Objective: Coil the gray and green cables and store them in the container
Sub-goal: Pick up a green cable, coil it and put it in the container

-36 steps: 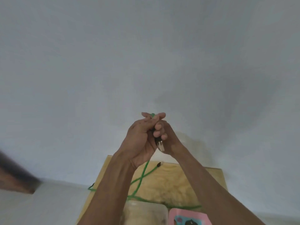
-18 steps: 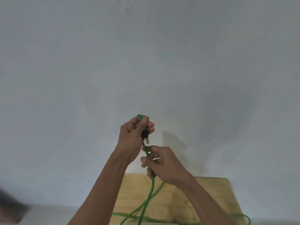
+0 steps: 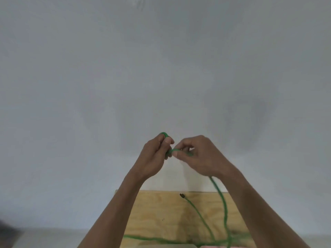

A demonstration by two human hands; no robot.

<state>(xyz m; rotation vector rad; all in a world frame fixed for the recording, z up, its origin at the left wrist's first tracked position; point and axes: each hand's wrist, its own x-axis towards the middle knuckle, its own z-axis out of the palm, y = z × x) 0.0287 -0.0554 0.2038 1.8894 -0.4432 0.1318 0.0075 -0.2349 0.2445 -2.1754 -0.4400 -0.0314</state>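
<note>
Left hand (image 3: 157, 154) pinches the green cable (image 3: 223, 201) end, right hand (image 3: 200, 156) pinches it just beside, rest trailing onto the desk (image 3: 161, 212): feed even loops, keep the anchor pinch firm, avoid twist.

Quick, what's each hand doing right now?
Left hand: closed on the green cable.
Right hand: closed, pinching the same cable.

Wooden board (image 3: 161, 210) mostly bare, green cable (image 3: 223, 203) trailing across its right (near edge too); wall close behind
</note>
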